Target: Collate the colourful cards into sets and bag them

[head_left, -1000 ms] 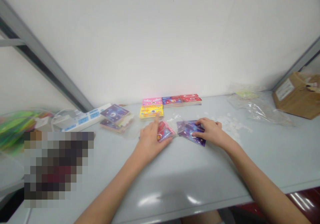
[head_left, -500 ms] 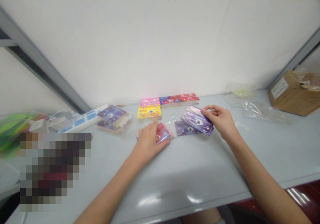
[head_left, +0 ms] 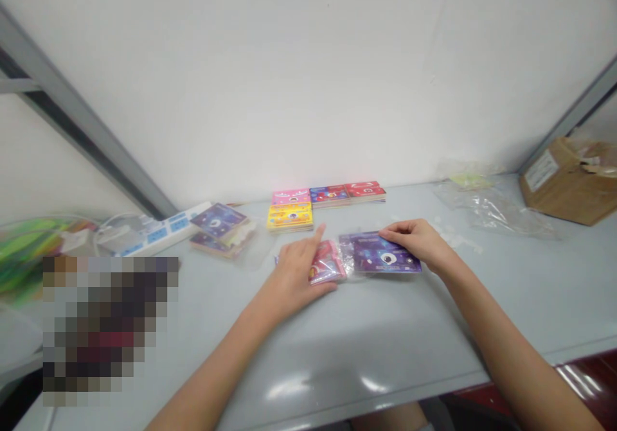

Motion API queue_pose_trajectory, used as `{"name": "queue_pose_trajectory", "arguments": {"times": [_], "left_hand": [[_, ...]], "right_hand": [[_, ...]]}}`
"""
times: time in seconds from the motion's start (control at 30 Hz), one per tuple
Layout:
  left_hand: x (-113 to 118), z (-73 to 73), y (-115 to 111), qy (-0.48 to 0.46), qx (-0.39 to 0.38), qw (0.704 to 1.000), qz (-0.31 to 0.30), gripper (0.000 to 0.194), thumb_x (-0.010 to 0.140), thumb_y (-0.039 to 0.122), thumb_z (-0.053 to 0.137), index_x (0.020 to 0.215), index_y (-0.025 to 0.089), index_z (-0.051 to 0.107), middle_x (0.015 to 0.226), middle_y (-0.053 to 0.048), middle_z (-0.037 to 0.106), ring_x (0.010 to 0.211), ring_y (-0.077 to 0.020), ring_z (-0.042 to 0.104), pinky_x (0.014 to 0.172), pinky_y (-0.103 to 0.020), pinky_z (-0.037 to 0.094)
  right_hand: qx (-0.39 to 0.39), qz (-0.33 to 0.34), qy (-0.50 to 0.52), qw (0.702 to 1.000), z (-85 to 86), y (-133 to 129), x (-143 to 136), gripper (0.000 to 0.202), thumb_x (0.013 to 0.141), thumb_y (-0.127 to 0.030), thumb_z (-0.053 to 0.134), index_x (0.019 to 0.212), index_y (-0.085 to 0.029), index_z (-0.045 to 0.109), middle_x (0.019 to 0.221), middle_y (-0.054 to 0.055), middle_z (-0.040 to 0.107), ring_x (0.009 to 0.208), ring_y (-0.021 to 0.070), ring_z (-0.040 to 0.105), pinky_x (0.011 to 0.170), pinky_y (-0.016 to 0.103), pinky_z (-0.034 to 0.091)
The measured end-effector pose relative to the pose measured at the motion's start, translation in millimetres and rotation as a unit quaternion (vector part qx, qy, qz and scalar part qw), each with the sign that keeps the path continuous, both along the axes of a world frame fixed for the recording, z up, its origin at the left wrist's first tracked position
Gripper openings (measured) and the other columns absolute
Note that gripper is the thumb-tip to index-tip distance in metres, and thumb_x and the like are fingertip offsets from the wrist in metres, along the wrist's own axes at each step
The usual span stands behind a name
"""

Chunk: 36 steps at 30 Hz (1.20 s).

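Head camera view: left hand (head_left: 299, 277) laid over the pink-and-red packet (head_left: 330, 265) on the grey table (head_left: 289, 354), thumb and index finger spread wide. Right hand (head_left: 419, 245) pinched narrow on the upper edge of the purple card (head_left: 388, 255), just right of the packet. Behind: yellow stack (head_left: 290, 216), pink stack (head_left: 290, 196), blue-and-red stack (head_left: 330, 194) and red stack (head_left: 365, 189). Far left: loose cards (head_left: 219, 220) beside the power strip (head_left: 164, 227). Far right: clear plastic bag (head_left: 496, 209) near the cardboard box (head_left: 563, 190).
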<state>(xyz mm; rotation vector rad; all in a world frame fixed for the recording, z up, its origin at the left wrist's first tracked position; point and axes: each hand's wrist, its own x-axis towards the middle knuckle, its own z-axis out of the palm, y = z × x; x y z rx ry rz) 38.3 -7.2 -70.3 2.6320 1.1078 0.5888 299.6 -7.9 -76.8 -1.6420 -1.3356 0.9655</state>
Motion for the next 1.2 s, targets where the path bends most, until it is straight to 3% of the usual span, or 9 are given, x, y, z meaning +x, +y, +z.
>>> {"name": "queue_pose_trajectory", "arguments": {"times": [0.27,0.4,0.5,0.6,0.73,0.87,1.03,1.1,1.2], "left_hand": [[2.7,4.5,-5.0,-0.004,-0.035,0.999,-0.038,0.100,0.068,0.044,0.067,0.139,0.027,-0.001,0.125,-0.007,0.045,0.112,-0.0255,0.042,0.095,-0.039,0.030],[4.9,3.8,-6.8,-0.006,-0.030,0.999,-0.035,0.098,0.069,0.044,0.067,0.139,0.028,0.000,0.125,-0.007,0.045,0.113,-0.0251,0.042,0.096,-0.040,0.029],[6.1,1.7,-6.7,-0.011,-0.026,0.999,-0.029,0.097,0.069,0.042,0.066,0.139,0.027,0.000,0.125,-0.008,0.045,0.113,-0.0251,0.042,0.096,-0.040,0.029],[8.1,0.4,-8.9,-0.016,-0.039,0.999,-0.033,0.096,0.069,0.043,0.066,0.139,0.026,0.002,0.124,-0.008,0.046,0.112,-0.0259,0.042,0.096,-0.041,0.029],[13.7,-2.8,-17.0,-0.014,-0.052,0.997,-0.060,0.093,0.068,0.044,0.067,0.138,0.026,0.009,0.127,-0.009,0.044,0.113,-0.0258,0.041,0.095,-0.041,0.030],[18.6,-6.7,-22.3,-0.009,-0.064,0.996,-0.065,0.089,0.068,0.045,0.066,0.137,0.025,0.015,0.128,-0.010,0.043,0.114,-0.0268,0.040,0.094,-0.042,0.030],[15.0,-5.7,-16.0,-0.009,-0.059,0.998,-0.019,0.086,0.072,0.045,0.061,0.139,0.025,0.009,0.125,-0.009,0.045,0.112,-0.0261,0.042,0.095,-0.042,0.029],[12.0,-4.7,-12.1,-0.011,-0.047,0.999,-0.001,0.085,0.073,0.046,0.059,0.139,0.024,0.009,0.126,-0.009,0.045,0.112,-0.0266,0.041,0.095,-0.042,0.029],[8.2,-3.8,-7.5,-0.017,-0.031,0.999,0.026,0.085,0.073,0.046,0.059,0.139,0.023,0.009,0.128,-0.010,0.043,0.113,-0.0271,0.041,0.095,-0.043,0.029]], "right_hand": [[-0.018,0.070,0.163,0.984,8.0,-6.4,-18.2,0.033,0.059,-0.044,0.067,0.071,-0.013,0.067,0.061,0.002,0.062,0.050,0.0107,0.050,0.049,0.023,0.039],[0.014,0.024,0.193,0.981,-2.4,-4.7,-34.8,0.036,0.062,-0.047,0.064,0.079,-0.014,0.064,0.069,0.003,0.062,0.056,0.0119,0.052,0.053,0.024,0.041],[0.104,-0.038,0.168,0.979,-15.3,-2.2,-45.3,0.045,0.069,-0.049,0.056,0.100,-0.016,0.058,0.088,0.005,0.061,0.068,0.0138,0.055,0.060,0.024,0.044],[0.133,-0.066,0.134,0.980,-21.9,-3.8,-54.4,0.053,0.076,-0.053,0.043,0.117,-0.020,0.045,0.106,0.008,0.055,0.081,0.0171,0.056,0.067,0.027,0.046],[0.151,0.024,0.070,0.986,-16.9,-12.6,-66.5,0.052,0.079,-0.050,0.041,0.123,-0.022,0.040,0.126,0.008,0.044,0.112,0.0205,0.044,0.091,0.033,0.038],[0.144,0.123,0.068,0.980,-9.7,-16.9,-73.1,0.050,0.078,-0.045,0.046,0.123,-0.024,0.040,0.123,0.008,0.047,0.115,0.0192,0.042,0.096,0.035,0.033],[0.128,-0.002,0.121,0.984,-12.8,-1.7,-51.2,0.047,0.078,-0.048,0.042,0.116,-0.021,0.047,0.108,0.009,0.056,0.090,0.0184,0.056,0.074,0.031,0.044],[0.106,-0.030,0.078,0.991,-18.5,6.2,-36.0,0.046,0.078,-0.049,0.041,0.111,-0.018,0.052,0.100,0.009,0.059,0.082,0.0183,0.057,0.068,0.031,0.044],[0.066,-0.038,-0.138,0.987,-28.0,12.4,-17.5,0.048,0.073,-0.050,0.048,0.108,-0.017,0.055,0.105,0.012,0.056,0.092,0.0235,0.054,0.074,0.036,0.042]]}}
